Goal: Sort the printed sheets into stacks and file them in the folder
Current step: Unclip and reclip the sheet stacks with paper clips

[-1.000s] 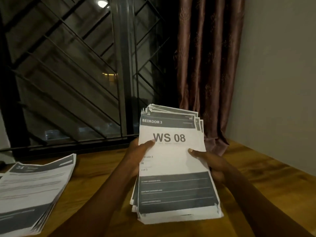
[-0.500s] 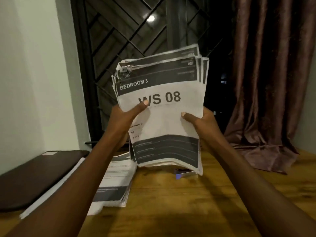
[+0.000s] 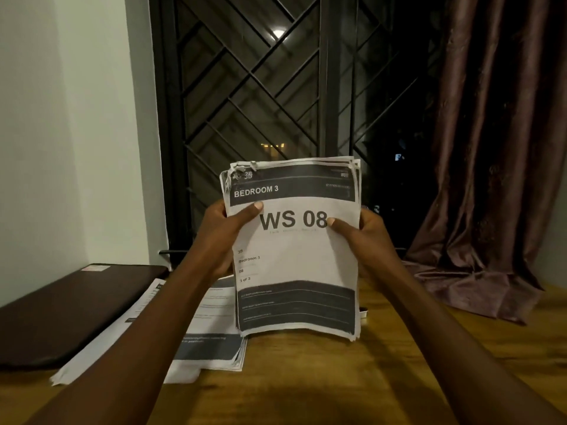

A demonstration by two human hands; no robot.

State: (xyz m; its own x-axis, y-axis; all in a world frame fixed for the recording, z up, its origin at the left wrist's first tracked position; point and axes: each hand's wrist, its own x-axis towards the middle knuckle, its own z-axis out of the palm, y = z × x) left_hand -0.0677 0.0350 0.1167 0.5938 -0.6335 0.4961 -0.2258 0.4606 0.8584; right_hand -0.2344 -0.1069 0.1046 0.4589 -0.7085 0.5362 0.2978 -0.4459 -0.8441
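- Night-dark glass behind a diagonal window grille [image 3: 260, 87] and a brown curtain [image 3: 491, 179] are seen at the back, with a wooden table [image 3: 306, 378] in front.
- A thick held stack [image 3: 294, 265] of printed sheets is kept upright over the table, its front sheet headed "BEDROOM 3" and "WS 08" and marked "3 of 3".
- The stack's left edge is gripped by the left hand [image 3: 219, 240], with the thumb laid across the front and the fingers hidden behind.
- The right edge is gripped in the same way by the right hand [image 3: 372, 240], so both hands are closed round the paper.
- Whether the stack's lower edge touches the table cannot be told.
- A second stack [image 3: 211, 342] lies flat on the table to the left, partly hidden under the left forearm.
- Just beyond it a dark flat item [image 3: 61, 314] is laid, which may be the folder, though this cannot be confirmed.
- The held sheets' top left corners are frayed and their upper edges are not aligned.
- Rear sheets could be lost if either grip were loosened, because the bundle is thick and uneven.
- The frayed corners could be torn further if sheets were peeled apart there.
- A numbered page could be misfiled if its set were split.
- The lying sheets could be swept askew by the left forearm above them.
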